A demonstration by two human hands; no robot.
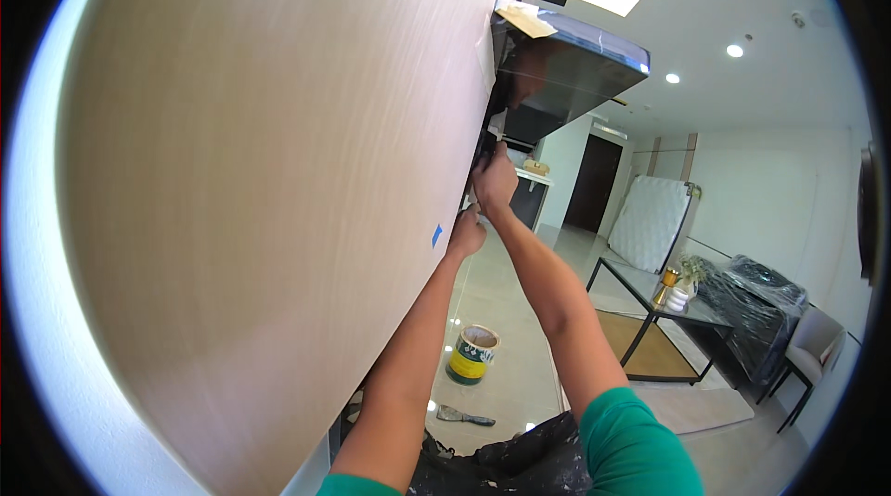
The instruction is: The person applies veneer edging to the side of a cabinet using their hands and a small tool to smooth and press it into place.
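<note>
The right hand [495, 184] curls at the edge of the panel [269, 208], the left hand [468, 232] curled just below; whether either grips anything cannot be told. Pale and fine-grained, the panel fills the left, blue tape [436, 236] near its edge. A black box [575, 74] juts above. The tin [471, 362] has a yellow-and-green label, too small to read.

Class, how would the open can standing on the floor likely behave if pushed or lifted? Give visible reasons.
The can would probably slide under a low push, as it stands upright on a glossy floor. Its wall looks stiff and round, so it should keep its shape when lifted but might roll if tipped.
</note>
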